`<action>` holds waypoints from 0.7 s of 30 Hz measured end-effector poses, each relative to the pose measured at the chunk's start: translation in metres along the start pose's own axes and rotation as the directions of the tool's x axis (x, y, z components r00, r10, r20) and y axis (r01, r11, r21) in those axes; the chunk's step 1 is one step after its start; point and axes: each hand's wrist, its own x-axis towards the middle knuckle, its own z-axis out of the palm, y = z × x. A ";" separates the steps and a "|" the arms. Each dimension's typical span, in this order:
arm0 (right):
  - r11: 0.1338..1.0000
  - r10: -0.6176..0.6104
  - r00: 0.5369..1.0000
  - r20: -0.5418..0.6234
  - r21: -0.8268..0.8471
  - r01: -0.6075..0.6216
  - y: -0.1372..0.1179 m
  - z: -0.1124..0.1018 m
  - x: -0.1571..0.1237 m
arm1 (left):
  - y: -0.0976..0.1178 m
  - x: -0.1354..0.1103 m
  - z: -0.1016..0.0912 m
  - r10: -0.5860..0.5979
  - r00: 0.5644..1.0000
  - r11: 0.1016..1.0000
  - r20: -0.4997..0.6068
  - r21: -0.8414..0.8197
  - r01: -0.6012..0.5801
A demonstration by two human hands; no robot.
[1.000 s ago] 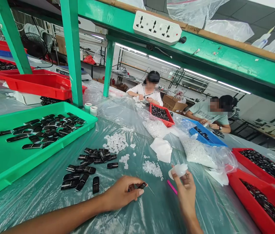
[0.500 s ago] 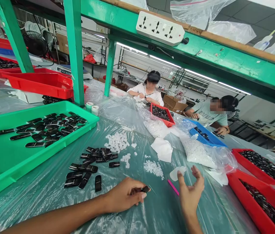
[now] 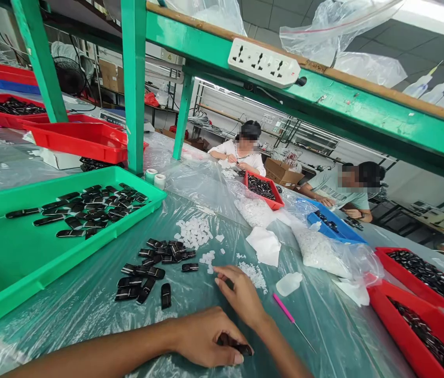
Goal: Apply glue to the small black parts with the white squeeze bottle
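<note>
My left hand [image 3: 208, 336] is closed around a small black plastic piece [image 3: 241, 347], whose end sticks out past the thumb and fingertips. My right hand [image 3: 241, 296] reaches across in front of it, thumb and forefinger slightly apart, just beside a small cluster of white plastic bits [image 3: 208, 258]. Nothing shows between those fingers. A heap of larger white bits [image 3: 194, 232] lies behind, and a heap of tiny white ones [image 3: 254, 275] sits right of the hand. Several black pieces [image 3: 166, 295] are grouped to the left. A pink-handled needle tool [image 3: 284, 307] lies beside a white squeeze bottle [image 3: 288, 284].
A green tray [image 3: 17, 286] with black pieces stands left. Red trays [image 3: 379, 299] of black parts line the right edge. Bags of white bits [image 3: 320, 252] lie beyond. A green shelf beam [image 3: 190, 39] crosses overhead. Two people [image 3: 245, 149] work at the far side.
My right hand has swung left from beside the squeeze bottle to the white bits, uncovering the needle tool. My left hand has turned and dropped slightly, still holding the black piece.
</note>
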 end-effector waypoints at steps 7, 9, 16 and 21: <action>0.994 -0.087 0.996 -0.032 -0.072 0.085 0.007 0.024 0.020 | 0.001 0.000 0.000 0.038 0.999 0.999 -0.015 0.010 -0.038; 0.996 -0.080 0.994 -0.071 -0.045 0.077 0.008 0.024 0.017 | 0.002 0.000 -0.001 0.032 0.999 0.999 -0.019 -0.020 -0.033; 0.978 0.143 0.945 -0.295 0.188 -0.090 0.016 -0.003 -0.013 | 0.000 0.007 0.000 -0.143 0.984 0.916 -0.106 -0.390 0.091; 0.921 0.290 0.891 -0.348 0.356 -0.161 0.024 -0.015 -0.044 | -0.011 0.015 -0.003 -0.223 0.949 0.846 -0.224 -0.528 0.074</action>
